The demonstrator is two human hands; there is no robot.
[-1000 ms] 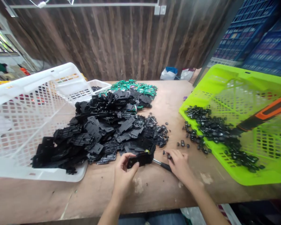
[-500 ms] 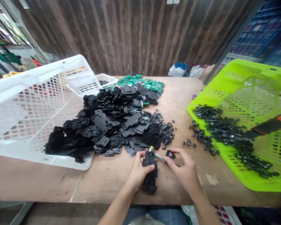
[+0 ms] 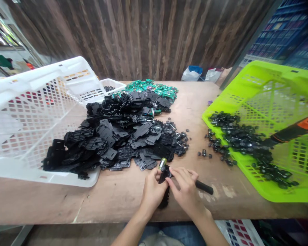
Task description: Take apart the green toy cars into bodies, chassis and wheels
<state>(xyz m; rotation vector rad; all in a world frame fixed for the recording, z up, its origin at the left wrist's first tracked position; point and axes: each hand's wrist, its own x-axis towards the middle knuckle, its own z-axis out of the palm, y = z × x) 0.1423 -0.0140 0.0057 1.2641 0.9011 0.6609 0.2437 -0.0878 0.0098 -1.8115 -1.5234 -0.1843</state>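
Note:
My left hand [image 3: 152, 191] is closed round a black plastic chassis part [image 3: 165, 187] held upright near the table's front edge. A small yellow-green piece [image 3: 162, 163] shows at the top of that part. My right hand [image 3: 186, 192] pinches at the upper end of the same part, fingers pressed together on a small piece I cannot make out. A black-handled tool [image 3: 204, 187] lies on the table just right of my right hand. Behind my hands spreads a big heap of black plastic parts [image 3: 113, 136].
A tipped white basket [image 3: 28, 112] lies left, spilling the black parts. A tilted green basket [image 3: 272, 102] on the right holds several small black wheels [image 3: 241, 140], with an orange-black handle [image 3: 295, 130] in it. Green parts [image 3: 151, 88] are piled at the back. Wooden table [image 3: 118, 198].
My right hand has moved left from beside the part onto its upper end. The tool's handle now lies uncovered on the table. The view has shifted slightly.

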